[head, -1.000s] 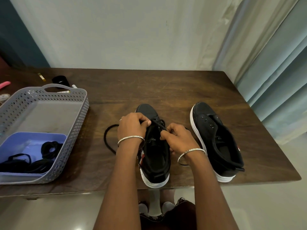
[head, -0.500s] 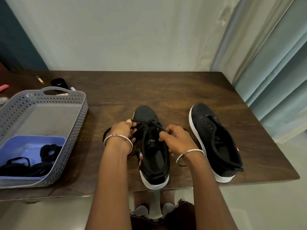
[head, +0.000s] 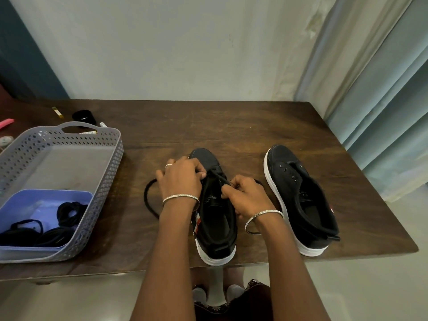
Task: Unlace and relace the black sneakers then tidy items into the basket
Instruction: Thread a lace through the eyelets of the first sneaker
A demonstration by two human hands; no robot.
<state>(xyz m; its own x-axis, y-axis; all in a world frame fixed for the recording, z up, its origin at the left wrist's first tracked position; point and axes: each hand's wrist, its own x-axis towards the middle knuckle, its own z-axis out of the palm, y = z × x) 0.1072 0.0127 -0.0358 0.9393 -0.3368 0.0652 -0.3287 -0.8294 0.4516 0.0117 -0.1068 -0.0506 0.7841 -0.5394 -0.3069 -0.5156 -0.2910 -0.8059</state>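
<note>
— Two hands are working on one sneaker point(head: 217, 230)?
— Yes. The left hand point(head: 180, 181) and right hand point(head: 246, 196) are each pinching its black lace point(head: 218, 178), sitting close together over the front eyelets.
— Anything hiding?
— The left hand is covering part of the lace, so its path is getting lost.
— Surroundings?
— The other sneaker point(head: 301, 200) is lying rightward on the wooden table point(head: 231, 126), the basket point(head: 107, 177) leftward, a curtain point(head: 382, 89) hanging beyond.

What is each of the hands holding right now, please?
Left hand: closed, pinching the thin black shoelace over the black white-soled sneaker.
Right hand: closed, pinching the same shoelace.
</note>
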